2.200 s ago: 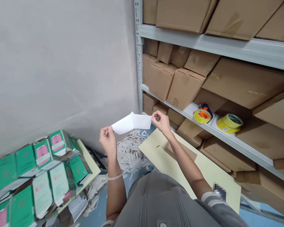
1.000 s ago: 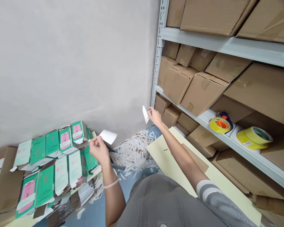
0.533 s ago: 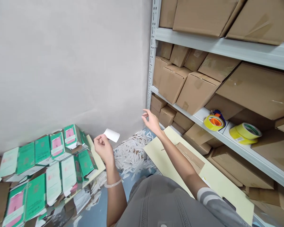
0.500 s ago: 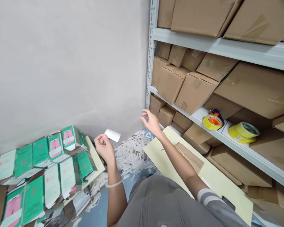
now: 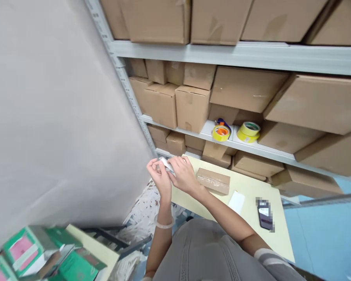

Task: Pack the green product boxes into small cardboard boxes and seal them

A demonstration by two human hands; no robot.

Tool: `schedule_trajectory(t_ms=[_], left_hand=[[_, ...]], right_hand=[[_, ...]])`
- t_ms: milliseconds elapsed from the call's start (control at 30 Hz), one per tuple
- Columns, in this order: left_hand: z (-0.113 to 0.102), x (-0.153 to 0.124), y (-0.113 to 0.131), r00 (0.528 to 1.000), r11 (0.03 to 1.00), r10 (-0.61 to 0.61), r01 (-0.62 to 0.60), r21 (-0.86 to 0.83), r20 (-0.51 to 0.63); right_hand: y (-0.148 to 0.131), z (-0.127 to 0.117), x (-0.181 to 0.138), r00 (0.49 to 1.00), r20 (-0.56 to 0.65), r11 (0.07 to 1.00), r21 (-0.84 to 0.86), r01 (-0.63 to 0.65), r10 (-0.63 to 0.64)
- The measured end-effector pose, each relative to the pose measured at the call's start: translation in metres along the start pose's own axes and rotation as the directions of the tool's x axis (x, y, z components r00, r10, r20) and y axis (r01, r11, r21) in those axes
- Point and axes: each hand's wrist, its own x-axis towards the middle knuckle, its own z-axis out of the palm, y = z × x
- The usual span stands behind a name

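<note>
Pinched in my left hand (image 5: 160, 176) is a small white paper slip (image 5: 166, 164), held above the left end of the pale yellow table (image 5: 251, 230). My right hand (image 5: 181, 173) meets it from the other side, its fingers closed over the slip's right end. Part of the slip is hidden behind those fingers. Just right of my hands, a taped brown cardboard box (image 5: 213, 181) lies on the table. Further along are a flat white paper (image 5: 236, 201) and a phone (image 5: 265, 215) whose picture is blurred out.
Shelves (image 5: 193, 52) full of cardboard boxes stand behind the table. One shelf holds a yellow tape roll in a dispenser (image 5: 221, 132) and stacked tape rolls (image 5: 248, 132). Green boxes (image 5: 76, 265) sit at lower left. Paper strips (image 5: 143, 203) litter the floor beside the grey wall (image 5: 61, 117).
The view has turned right, toward the shelves and table. My hands, apart before, have come together at the paper slip; my right hand, formerly free of it, now closes on it.
</note>
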Motion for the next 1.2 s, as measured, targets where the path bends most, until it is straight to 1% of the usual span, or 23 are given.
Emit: schedule_trajectory(t_ms=[67, 167, 233, 333, 400, 433, 467, 533, 600, 667, 700, 733, 800, 833, 900, 967, 1000, 1067, 1133, 1200], left_hand=[[0.022, -0.008, -0.001, 0.994, 0.999, -0.021, 0.024, -0.030, 0.106], [0.051, -0.021, -0.004, 0.962, 0.994, -0.028, 0.055, -0.094, 0.270], [0.068, -0.030, -0.007, 0.924, 0.988, -0.045, 0.096, -0.117, 0.379], [0.088, -0.042, -0.009, 0.851, 0.978, -0.078, 0.167, -0.126, 0.520], [0.099, -0.049, -0.008, 0.802, 0.969, -0.106, 0.216, -0.120, 0.587], [0.103, -0.051, -0.008, 0.781, 0.965, -0.120, 0.237, -0.113, 0.613], [0.106, -0.053, -0.007, 0.763, 0.962, -0.129, 0.251, -0.106, 0.633], [0.112, -0.056, -0.008, 0.746, 0.962, -0.133, 0.254, -0.094, 0.652], [0.116, -0.057, -0.012, 0.754, 0.974, -0.116, 0.213, -0.073, 0.646], [0.120, -0.059, -0.020, 0.758, 0.987, -0.103, 0.160, -0.031, 0.644], [0.122, -0.061, -0.024, 0.743, 0.989, -0.108, 0.147, -0.003, 0.660], [0.123, -0.063, -0.028, 0.716, 0.989, -0.123, 0.145, 0.025, 0.687], [0.126, -0.070, -0.035, 0.633, 0.983, -0.168, 0.170, 0.076, 0.756], [0.128, -0.074, -0.037, 0.583, 0.978, -0.189, 0.186, 0.097, 0.790], [0.132, -0.083, -0.039, 0.492, 0.969, -0.215, 0.212, 0.124, 0.843], [0.136, -0.091, -0.038, 0.428, 0.961, -0.233, 0.240, 0.139, 0.873], [0.138, -0.093, -0.037, 0.411, 0.956, -0.241, 0.257, 0.143, 0.879], [0.141, -0.096, -0.036, 0.410, 0.948, -0.251, 0.289, 0.136, 0.877], [0.143, -0.094, -0.037, 0.437, 0.945, -0.246, 0.305, 0.115, 0.865], [0.144, -0.088, -0.040, 0.472, 0.948, -0.237, 0.305, 0.095, 0.849]], right_hand=[[0.016, -0.007, -0.011, 0.990, -0.085, 0.992, -0.036, -0.120, 0.117], [0.036, -0.021, -0.029, 0.945, -0.203, 0.957, -0.084, -0.277, 0.256], [0.047, -0.031, -0.042, 0.910, -0.262, 0.927, -0.113, -0.358, 0.320], [0.060, -0.047, -0.060, 0.854, -0.334, 0.873, -0.146, -0.465, 0.399], [0.068, -0.056, -0.071, 0.802, -0.393, 0.827, -0.155, -0.540, 0.450], [0.072, -0.061, -0.077, 0.768, -0.430, 0.803, -0.145, -0.578, 0.475], [0.076, -0.066, -0.082, 0.725, -0.473, 0.780, -0.117, -0.615, 0.501], [0.085, -0.077, -0.094, 0.608, -0.564, 0.740, 0.007, -0.673, 0.558], [0.092, -0.089, -0.107, 0.463, -0.625, 0.706, 0.208, -0.676, 0.628], [0.097, -0.100, -0.119, 0.319, -0.636, 0.661, 0.419, -0.623, 0.703], [0.099, -0.105, -0.125, 0.259, -0.623, 0.633, 0.508, -0.584, 0.739], [0.100, -0.110, -0.130, 0.209, -0.602, 0.603, 0.585, -0.542, 0.771], [0.100, -0.116, -0.138, 0.135, -0.555, 0.548, 0.698, -0.461, 0.821], [0.099, -0.118, -0.141, 0.110, -0.534, 0.526, 0.739, -0.421, 0.838], [0.098, -0.121, -0.144, 0.077, -0.500, 0.492, 0.795, -0.354, 0.863], [0.098, -0.121, -0.146, 0.060, -0.467, 0.462, 0.834, -0.302, 0.882], [0.099, -0.121, -0.147, 0.055, -0.447, 0.443, 0.851, -0.281, 0.893], [0.101, -0.121, -0.148, 0.048, -0.410, 0.409, 0.877, -0.251, 0.911], [0.106, -0.119, -0.151, 0.051, -0.389, 0.389, 0.887, -0.249, 0.920], [0.111, -0.115, -0.153, 0.065, -0.381, 0.384, 0.882, -0.274, 0.922]])
